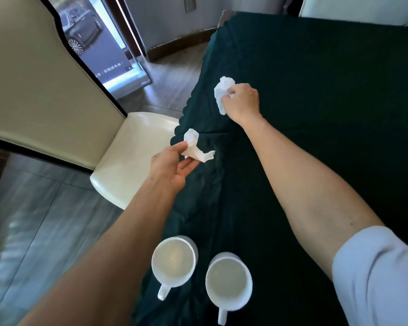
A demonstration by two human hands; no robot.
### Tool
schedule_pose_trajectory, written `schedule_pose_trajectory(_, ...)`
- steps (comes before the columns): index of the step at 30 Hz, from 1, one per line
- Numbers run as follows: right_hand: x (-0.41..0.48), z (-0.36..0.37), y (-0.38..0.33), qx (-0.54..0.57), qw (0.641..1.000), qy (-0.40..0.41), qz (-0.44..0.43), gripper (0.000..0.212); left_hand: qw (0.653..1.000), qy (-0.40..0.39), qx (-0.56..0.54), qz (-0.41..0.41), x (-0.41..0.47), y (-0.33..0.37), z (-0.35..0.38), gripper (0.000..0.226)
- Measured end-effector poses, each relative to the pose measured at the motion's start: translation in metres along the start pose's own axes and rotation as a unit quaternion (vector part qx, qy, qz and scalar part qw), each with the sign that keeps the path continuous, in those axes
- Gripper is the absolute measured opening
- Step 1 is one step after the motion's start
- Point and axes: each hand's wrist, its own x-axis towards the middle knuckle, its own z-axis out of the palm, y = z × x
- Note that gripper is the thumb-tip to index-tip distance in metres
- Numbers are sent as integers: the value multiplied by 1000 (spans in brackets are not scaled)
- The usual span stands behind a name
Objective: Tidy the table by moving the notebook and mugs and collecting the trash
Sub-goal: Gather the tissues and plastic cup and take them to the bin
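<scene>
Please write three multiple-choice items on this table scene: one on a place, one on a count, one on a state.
1. Where do the two mugs stand?
A. near edge of the dark green tablecloth
B. on the cream chair
C. on the floor

2. How many crumpled tissues show?
A. one
B. two
C. four

3. What is the left hand doing?
A. resting flat
B. gripping a mug handle
C. pinching a tissue

Key: 1 A, both sit on the cloth nearest the camera; 2 B, one per hand, the other tissue at the right hand; 3 C, its fingers close on the paper.
</scene>
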Motion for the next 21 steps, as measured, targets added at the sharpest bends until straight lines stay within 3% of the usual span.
schedule_pose_trajectory(3,-31,-19,-3,54,997,55,-11,28,999,-22,30,34,-21,7,-9,14)
schedule_pose_trajectory(8,-110,-54,-22,147,987,61,-36,12,992,-70,61,88,-59,15,-27,19)
schedule_pose_trajectory(13,-196,-84,-46,203,975,78,-45,27,973,-121,115,156,-94,7,-50,24)
schedule_pose_trajectory(17,-271,-103,-65,209,975,51,-48,12,965,-178,90,171,-133,-2,-72,13)
schedule_pose_trajectory(21,-353,-115,-79,167,985,34,-36,21,952,-247,92,154,-175,-14,-102,13)
